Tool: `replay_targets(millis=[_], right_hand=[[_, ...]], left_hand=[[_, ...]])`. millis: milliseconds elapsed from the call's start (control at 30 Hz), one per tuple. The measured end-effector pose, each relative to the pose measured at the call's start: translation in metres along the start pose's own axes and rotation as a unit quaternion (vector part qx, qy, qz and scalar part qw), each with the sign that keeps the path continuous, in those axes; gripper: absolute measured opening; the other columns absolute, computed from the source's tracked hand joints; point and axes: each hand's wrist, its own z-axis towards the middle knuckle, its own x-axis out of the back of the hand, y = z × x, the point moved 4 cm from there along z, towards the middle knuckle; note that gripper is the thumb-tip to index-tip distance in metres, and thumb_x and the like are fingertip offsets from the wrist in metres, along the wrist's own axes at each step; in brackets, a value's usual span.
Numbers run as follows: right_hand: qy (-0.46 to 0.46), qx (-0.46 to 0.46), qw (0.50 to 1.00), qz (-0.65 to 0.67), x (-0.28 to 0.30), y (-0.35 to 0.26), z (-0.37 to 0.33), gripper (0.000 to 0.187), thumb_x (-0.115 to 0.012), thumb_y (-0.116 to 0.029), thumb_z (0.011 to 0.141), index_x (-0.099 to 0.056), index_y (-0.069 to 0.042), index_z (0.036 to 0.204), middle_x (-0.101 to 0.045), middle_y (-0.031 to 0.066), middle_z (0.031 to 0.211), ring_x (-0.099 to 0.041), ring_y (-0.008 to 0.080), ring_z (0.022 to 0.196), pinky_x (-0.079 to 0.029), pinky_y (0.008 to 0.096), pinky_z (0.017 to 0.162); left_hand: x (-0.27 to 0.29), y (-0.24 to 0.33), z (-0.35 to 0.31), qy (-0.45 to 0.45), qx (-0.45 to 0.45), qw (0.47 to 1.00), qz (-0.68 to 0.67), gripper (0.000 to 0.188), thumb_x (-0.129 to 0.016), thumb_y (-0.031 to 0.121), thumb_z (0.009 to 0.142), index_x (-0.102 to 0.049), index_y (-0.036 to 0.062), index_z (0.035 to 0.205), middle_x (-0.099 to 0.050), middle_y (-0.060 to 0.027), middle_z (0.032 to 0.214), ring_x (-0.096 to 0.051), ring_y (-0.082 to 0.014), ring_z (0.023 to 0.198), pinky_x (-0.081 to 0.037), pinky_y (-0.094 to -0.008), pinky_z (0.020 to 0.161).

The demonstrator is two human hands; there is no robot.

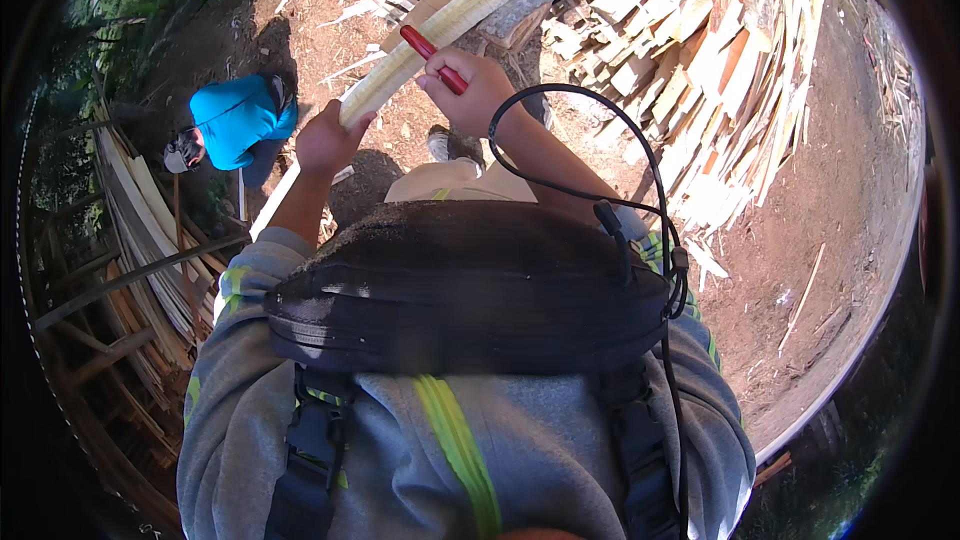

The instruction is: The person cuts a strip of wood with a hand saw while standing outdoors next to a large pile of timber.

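Note:
A long pale wooden board runs from my hands up toward the top of the view, bent in the picture. My left hand is closed around its near end. My right hand grips a short, slim red tool, which looks like a thick marker. This red tool lies across the board's near part, pointing up and left; whether its tip touches the wood I cannot tell. The fingers of my right hand wrap its lower end and are close to the board's right edge.
Split wood pieces are heaped at the right. A person in a blue shirt bends down at the left, near long slats and crossed poles. A black bag with a looping cable sits at my chest.

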Motion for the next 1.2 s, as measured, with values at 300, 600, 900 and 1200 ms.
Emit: replay_targets(millis=[300,600,900,1200], right_hand=[[-0.014,0.010,1.000,0.002,0.041,-0.009,-0.060,0.012,-0.077,-0.014,0.100,-0.067,-0.006,0.098,-0.070,0.0037,0.082,-0.063,0.0120,0.071,-0.053,0.0293,0.069],[-0.022,-0.032,0.999,-0.037,0.056,-0.007,-0.109,0.013,-0.079,-0.020,0.096,-0.070,-0.011,0.097,-0.075,0.0112,0.083,-0.075,0.0240,0.077,-0.058,0.0361,0.076],[-0.007,-0.052,0.998,0.021,-0.005,0.002,0.002,0.011,-0.074,-0.015,0.103,-0.067,-0.007,0.101,-0.071,0.0029,0.086,-0.064,0.0116,0.075,-0.053,0.0294,0.072],[-0.038,-0.089,0.995,-0.002,0.072,-0.024,-0.120,0.008,-0.076,-0.014,0.099,-0.070,-0.010,0.098,-0.075,0.0091,0.083,-0.076,0.0204,0.080,-0.059,0.0350,0.079]], left_hand=[[0.006,0.006,0.004,0.023,-0.004,0.999,-0.038,0.062,-0.076,0.067,0.093,-0.067,0.0064,0.102,-0.074,-0.0210,0.084,-0.075,-0.0430,0.081,-0.058,-0.0535,0.069],[0.000,-0.006,-0.001,-0.007,0.019,0.999,-0.031,0.072,-0.070,0.075,0.092,-0.070,0.0058,0.110,-0.077,-0.0184,0.088,-0.078,-0.0394,0.083,-0.061,-0.0509,0.073],[0.004,0.001,0.010,0.033,-0.008,0.999,-0.026,0.061,-0.076,0.068,0.092,-0.069,0.0084,0.103,-0.074,-0.0193,0.079,-0.076,-0.0414,0.076,-0.059,-0.0518,0.065],[0.006,0.002,-0.001,-0.052,0.044,0.997,-0.035,0.070,-0.070,0.074,0.093,-0.071,0.0065,0.113,-0.078,-0.0171,0.087,-0.078,-0.0390,0.084,-0.061,-0.0515,0.073]])
